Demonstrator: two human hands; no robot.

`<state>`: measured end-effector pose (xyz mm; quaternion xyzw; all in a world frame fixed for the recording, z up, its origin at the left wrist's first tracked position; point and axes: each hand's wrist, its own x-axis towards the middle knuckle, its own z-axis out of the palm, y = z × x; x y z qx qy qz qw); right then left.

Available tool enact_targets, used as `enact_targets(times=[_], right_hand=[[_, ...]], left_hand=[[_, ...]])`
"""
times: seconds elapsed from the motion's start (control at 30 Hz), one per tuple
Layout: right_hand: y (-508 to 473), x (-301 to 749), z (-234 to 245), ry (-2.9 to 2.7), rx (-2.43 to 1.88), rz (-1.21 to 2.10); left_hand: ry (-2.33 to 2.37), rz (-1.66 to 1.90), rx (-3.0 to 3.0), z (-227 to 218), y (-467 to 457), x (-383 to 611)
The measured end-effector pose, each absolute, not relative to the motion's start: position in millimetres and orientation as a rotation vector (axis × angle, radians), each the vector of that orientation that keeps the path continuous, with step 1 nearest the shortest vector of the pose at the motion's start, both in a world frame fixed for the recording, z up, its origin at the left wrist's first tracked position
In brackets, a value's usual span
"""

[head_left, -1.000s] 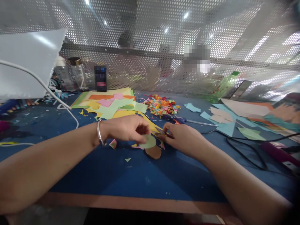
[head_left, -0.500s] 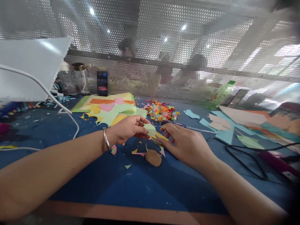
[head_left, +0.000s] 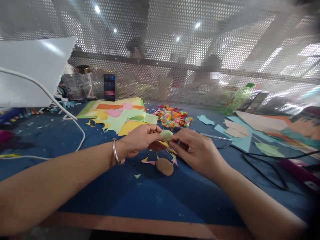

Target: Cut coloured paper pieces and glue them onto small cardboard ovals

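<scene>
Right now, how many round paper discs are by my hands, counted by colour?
light green disc, held in the left hand, with the right hand touching its edge: 1
brown disc, lying flat on the blue table just below both hands: 1
Total: 2

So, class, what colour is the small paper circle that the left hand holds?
The paper circle is pale green, shown best in the head view.

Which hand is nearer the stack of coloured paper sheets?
Left. The left hand sits just in front of the paper stack; the right hand is farther off to the right. Both pinch a green paper disc.
</scene>
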<state>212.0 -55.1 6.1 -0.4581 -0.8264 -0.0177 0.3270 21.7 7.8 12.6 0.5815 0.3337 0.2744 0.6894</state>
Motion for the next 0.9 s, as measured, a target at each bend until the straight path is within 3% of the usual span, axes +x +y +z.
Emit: enact_targets(times=[0.5,0.9], right_hand=[[-52.4,211.6,2.2,-2.228,-1.117,0.009],[-53.7,208.4,4.8,-2.050,-1.344,0.290]], left_hand=[[0.763,0.593,1.263,2.0,15.3,20.2],[0.685,0.588,1.453,-0.5,13.8,21.5]])
